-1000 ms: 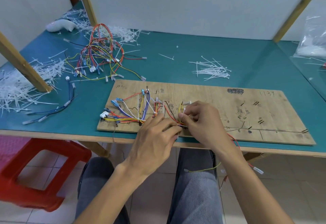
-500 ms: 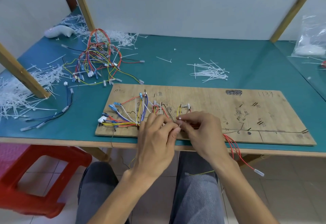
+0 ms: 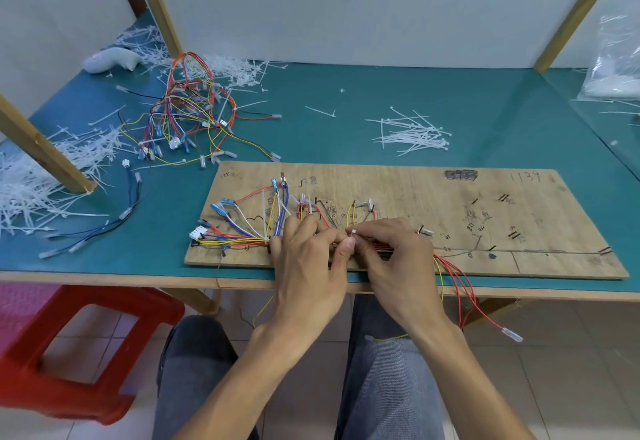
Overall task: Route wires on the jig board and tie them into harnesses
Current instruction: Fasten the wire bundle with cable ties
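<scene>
A wooden jig board (image 3: 450, 225) lies along the near edge of the teal table. Coloured wires (image 3: 249, 228) fan out over its left part and gather into a bundle near its front edge. Both hands meet over that bundle. My left hand (image 3: 308, 259) has its fingers curled, thumb and forefinger pinching a white cable tie (image 3: 352, 236). My right hand (image 3: 391, 252) pinches the same tie by its small white head. Red and yellow wire tails (image 3: 464, 287) hang off the board's front edge at the right.
A tangle of finished harnesses (image 3: 187, 117) lies behind the board at left. Loose cable ties (image 3: 412, 134) sit at centre back, cut tie scraps (image 3: 38, 176) pile at far left beside a wooden post. A red stool (image 3: 79, 346) stands below left.
Both hands have drawn slightly toward the board's front edge and closer together. The white tie head now shows between the fingertips. The view has shifted a little.
</scene>
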Action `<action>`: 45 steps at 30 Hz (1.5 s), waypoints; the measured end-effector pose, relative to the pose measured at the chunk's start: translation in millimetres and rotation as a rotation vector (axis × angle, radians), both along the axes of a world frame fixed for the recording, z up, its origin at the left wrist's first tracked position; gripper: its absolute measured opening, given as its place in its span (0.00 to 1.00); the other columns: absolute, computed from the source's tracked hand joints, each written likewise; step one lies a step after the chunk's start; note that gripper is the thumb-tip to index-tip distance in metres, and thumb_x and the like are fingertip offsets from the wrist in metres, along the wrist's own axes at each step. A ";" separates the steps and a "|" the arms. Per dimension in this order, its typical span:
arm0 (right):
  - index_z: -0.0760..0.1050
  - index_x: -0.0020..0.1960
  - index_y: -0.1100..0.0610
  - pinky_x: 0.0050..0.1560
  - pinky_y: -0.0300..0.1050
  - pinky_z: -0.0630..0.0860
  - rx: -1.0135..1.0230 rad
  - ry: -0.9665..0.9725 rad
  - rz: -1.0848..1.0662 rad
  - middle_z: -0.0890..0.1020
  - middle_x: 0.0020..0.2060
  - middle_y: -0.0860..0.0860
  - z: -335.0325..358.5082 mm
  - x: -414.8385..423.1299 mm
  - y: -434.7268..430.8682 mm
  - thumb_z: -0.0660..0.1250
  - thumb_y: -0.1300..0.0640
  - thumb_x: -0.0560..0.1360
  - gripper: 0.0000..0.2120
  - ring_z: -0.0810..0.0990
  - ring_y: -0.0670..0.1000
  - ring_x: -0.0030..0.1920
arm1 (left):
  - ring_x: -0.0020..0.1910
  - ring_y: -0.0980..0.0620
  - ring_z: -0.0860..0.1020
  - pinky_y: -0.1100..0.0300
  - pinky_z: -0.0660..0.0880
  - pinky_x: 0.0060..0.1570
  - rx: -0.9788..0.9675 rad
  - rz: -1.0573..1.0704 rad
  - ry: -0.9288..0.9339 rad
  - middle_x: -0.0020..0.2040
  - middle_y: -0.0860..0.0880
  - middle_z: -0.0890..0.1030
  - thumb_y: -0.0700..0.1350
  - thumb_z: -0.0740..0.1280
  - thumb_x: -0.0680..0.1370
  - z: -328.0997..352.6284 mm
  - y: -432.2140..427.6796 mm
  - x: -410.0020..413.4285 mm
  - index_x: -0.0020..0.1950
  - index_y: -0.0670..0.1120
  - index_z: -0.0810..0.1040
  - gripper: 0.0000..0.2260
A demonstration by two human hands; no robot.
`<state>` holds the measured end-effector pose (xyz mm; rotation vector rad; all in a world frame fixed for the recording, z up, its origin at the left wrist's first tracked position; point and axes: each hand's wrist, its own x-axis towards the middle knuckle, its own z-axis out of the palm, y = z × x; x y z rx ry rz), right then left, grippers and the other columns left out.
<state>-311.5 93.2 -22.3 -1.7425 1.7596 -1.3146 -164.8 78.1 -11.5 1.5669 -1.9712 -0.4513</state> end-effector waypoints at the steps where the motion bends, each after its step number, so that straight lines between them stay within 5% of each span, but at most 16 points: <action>1: 0.88 0.52 0.50 0.56 0.52 0.79 -0.004 0.006 0.007 0.86 0.46 0.40 -0.1 -0.2 -0.6 0.76 0.61 0.76 0.08 0.82 0.46 0.52 | 0.56 0.47 0.71 0.46 0.65 0.55 -0.001 -0.003 0.001 0.47 0.55 0.75 0.54 0.65 0.85 0.2 -0.6 0.0 0.49 0.52 0.84 0.11; 22: 0.88 0.48 0.53 0.53 0.53 0.76 -0.033 0.081 0.085 0.86 0.43 0.43 5.8 -3.3 -0.3 0.74 0.64 0.78 0.07 0.78 0.45 0.49 | 0.53 0.48 0.72 0.44 0.66 0.54 0.030 0.049 0.083 0.42 0.57 0.73 0.54 0.68 0.83 1.2 -1.1 -5.5 0.44 0.54 0.83 0.10; 32: 0.86 0.58 0.53 0.60 0.44 0.71 -0.065 0.229 0.185 0.83 0.52 0.43 -2.8 -11.3 4.6 0.75 0.57 0.79 0.08 0.74 0.52 0.55 | 0.53 0.47 0.74 0.43 0.70 0.58 0.051 0.040 0.165 0.38 0.59 0.72 0.53 0.72 0.81 10.7 -5.9 -2.3 0.43 0.53 0.82 0.08; 36: 0.87 0.56 0.54 0.56 0.47 0.73 -0.092 0.218 0.134 0.85 0.50 0.44 -7.9 -8.2 1.4 0.74 0.59 0.80 0.06 0.75 0.53 0.53 | 0.52 0.50 0.76 0.44 0.74 0.59 0.078 0.005 0.233 0.38 0.57 0.75 0.51 0.75 0.79 18.3 -9.7 2.8 0.51 0.53 0.84 0.03; 41: 0.87 0.58 0.53 0.57 0.44 0.72 -0.105 0.211 0.129 0.85 0.51 0.43 -9.0 -7.5 2.6 0.74 0.59 0.81 0.07 0.75 0.53 0.54 | 0.37 0.62 0.73 0.58 0.70 0.40 0.124 -0.070 0.282 0.37 0.56 0.77 0.47 0.76 0.79 27.4 -21.5 9.4 0.46 0.54 0.87 0.02; 45: 0.88 0.55 0.53 0.57 0.46 0.73 -0.099 0.190 0.117 0.86 0.50 0.43 -6.8 -5.7 3.0 0.74 0.57 0.80 0.06 0.76 0.53 0.53 | 0.52 0.56 0.75 0.49 0.70 0.57 0.091 -0.110 0.128 0.41 0.58 0.78 0.48 0.74 0.80 33.0 -27.2 7.5 0.45 0.54 0.84 0.04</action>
